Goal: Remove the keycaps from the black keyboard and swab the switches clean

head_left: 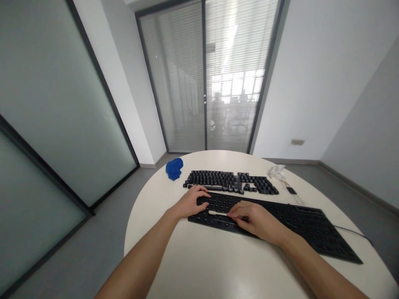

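Note:
A black keyboard base [314, 232] with its keycaps off lies slantwise on the round table. My left hand [195, 200] rests on its left end, thumb and fingers apart and lying on the frame. In a pinch, my right hand [249, 216] holds a pale cotton swab [218, 213]. The swab's thick end points left, low over the rows of bare key sockets; whether it touches them I cannot tell. Behind the base, the loose black keycaps [212, 178] are laid out in keyboard order.
A crumpled blue cloth [174, 168] lies at the table's [199, 265] back left. At the back right are a crumpled clear plastic bag [277, 171] and a small black piece [291, 190]. A cable [352, 230] runs off the right edge. Glass doors stand beyond.

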`<state>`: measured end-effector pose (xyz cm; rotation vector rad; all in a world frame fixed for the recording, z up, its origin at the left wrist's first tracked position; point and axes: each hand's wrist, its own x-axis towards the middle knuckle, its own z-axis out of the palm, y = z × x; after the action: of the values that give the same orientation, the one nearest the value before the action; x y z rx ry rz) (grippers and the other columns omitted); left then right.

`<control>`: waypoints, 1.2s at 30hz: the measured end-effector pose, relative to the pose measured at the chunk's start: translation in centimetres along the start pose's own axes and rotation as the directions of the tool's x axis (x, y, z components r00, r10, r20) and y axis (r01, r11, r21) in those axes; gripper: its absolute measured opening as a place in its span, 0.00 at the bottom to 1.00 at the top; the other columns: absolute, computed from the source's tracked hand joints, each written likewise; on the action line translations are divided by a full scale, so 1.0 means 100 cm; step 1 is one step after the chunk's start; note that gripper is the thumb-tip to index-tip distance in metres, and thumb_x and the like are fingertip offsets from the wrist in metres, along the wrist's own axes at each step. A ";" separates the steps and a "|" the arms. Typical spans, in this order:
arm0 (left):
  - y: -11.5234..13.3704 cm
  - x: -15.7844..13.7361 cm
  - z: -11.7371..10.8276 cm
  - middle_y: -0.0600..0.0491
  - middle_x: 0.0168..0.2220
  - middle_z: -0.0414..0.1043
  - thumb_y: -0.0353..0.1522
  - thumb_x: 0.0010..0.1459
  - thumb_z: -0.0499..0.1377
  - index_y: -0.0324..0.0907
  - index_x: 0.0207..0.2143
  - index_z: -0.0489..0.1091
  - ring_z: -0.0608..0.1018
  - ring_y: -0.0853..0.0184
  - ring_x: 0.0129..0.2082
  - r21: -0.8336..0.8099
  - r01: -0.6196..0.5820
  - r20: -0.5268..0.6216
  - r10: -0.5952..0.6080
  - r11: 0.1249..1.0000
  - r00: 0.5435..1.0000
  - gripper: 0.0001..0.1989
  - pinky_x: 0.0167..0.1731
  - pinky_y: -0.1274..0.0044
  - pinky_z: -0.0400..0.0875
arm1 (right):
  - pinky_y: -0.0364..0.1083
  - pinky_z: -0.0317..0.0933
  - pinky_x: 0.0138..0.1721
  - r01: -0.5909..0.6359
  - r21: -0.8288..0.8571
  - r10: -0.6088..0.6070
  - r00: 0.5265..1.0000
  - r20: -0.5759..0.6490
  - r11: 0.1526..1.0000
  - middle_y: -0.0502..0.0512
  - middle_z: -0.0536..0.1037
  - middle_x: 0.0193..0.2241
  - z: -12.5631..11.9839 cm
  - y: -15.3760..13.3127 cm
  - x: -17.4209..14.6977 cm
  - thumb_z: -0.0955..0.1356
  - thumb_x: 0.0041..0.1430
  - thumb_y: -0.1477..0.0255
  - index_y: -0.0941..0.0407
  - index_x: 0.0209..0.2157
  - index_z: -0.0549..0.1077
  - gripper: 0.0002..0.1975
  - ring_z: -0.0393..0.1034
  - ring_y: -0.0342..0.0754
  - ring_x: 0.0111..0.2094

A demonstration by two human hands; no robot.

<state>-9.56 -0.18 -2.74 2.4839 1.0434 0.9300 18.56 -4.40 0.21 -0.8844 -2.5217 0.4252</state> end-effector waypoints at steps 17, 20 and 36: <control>0.002 0.002 0.004 0.46 0.54 0.69 0.33 0.59 0.62 0.45 0.47 0.74 0.71 0.59 0.55 -0.003 0.005 0.033 -0.004 1.000 0.999 0.13 0.58 0.64 0.64 | 0.43 0.67 0.43 -0.003 0.028 0.003 1.000 -0.002 1.000 0.53 0.81 0.37 -0.002 0.000 0.004 0.65 0.59 0.79 0.54 0.36 0.81 0.12 0.75 0.48 0.40; 0.002 0.003 0.004 0.46 0.54 0.70 0.33 0.59 0.62 0.45 0.48 0.74 0.71 0.59 0.55 -0.001 -0.009 0.028 0.009 1.000 1.000 0.14 0.58 0.64 0.64 | 0.43 0.66 0.38 -0.001 0.020 0.001 0.999 0.038 1.000 0.52 0.81 0.33 -0.007 -0.002 0.010 0.66 0.58 0.79 0.54 0.34 0.81 0.11 0.75 0.48 0.36; 0.009 -0.001 0.003 0.47 0.56 0.68 0.34 0.60 0.61 0.45 0.50 0.73 0.71 0.59 0.56 -0.004 0.030 0.060 -0.029 1.000 0.998 0.15 0.59 0.65 0.64 | 0.46 0.66 0.49 -0.035 0.005 0.035 0.999 0.003 0.999 0.54 0.81 0.44 -0.004 -0.007 -0.013 0.64 0.65 0.76 0.52 0.46 0.79 0.14 0.73 0.48 0.45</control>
<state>-8.95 -0.87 -2.57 2.4699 1.0541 0.8426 19.31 -5.69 0.50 -0.9282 -2.5100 0.4443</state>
